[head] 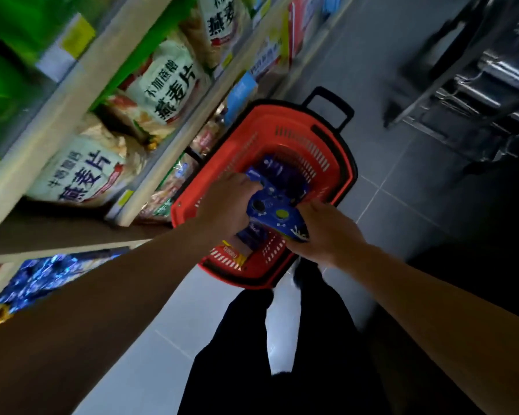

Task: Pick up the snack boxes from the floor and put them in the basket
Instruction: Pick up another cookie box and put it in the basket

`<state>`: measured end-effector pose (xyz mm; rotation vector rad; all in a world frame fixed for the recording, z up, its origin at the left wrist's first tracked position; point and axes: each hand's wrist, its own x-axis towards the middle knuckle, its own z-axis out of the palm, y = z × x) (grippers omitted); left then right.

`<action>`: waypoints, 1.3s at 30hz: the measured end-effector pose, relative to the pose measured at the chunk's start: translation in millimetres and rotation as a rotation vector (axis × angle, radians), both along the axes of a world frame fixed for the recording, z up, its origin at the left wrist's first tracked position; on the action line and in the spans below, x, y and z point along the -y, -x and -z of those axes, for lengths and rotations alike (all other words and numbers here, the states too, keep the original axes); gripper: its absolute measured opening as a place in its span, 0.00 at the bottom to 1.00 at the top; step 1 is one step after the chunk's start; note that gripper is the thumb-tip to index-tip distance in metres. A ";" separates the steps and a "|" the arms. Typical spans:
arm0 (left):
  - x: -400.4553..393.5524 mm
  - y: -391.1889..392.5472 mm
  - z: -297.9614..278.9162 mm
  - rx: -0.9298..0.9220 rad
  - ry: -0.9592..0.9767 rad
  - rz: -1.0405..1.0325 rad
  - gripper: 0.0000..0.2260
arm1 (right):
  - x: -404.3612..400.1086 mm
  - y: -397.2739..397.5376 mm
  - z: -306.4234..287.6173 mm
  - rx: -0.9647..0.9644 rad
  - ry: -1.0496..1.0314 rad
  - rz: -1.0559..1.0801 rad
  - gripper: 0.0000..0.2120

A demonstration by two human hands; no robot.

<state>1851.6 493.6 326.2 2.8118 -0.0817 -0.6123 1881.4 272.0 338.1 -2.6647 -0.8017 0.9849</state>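
Note:
A red shopping basket (285, 121) with a black rim stands on the grey floor beside a store shelf. Over its opening I hold a blue snack box (277, 209) with both hands. My left hand (226, 205) grips the box's left end and my right hand (324, 232) grips its right end. Under the box, inside the basket, lie more blue and purple boxes (279, 172) and a red and yellow pack (232, 254) near the close end. Their lower parts are hidden by my hands.
Shelves (150, 94) with oat bags and green packs run along the left, close to the basket. A metal rack (477, 85) stands at the upper right. The basket's black pull handle (330, 107) sticks out at its far end. My dark trouser legs (282, 354) are below.

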 end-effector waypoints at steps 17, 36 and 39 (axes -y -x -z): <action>-3.6 -179.7 285.5 -0.033 -0.087 -0.082 0.25 | -27.5 -178.5 281.3 -0.091 0.088 0.145 0.33; -14.8 -181.1 439.3 -0.252 -0.061 0.000 0.31 | -66.4 -165.9 451.5 -0.551 0.098 0.530 0.32; -11.3 -174.5 426.6 -0.217 -0.006 -0.110 0.30 | -64.8 -171.0 435.4 -0.535 0.105 0.483 0.33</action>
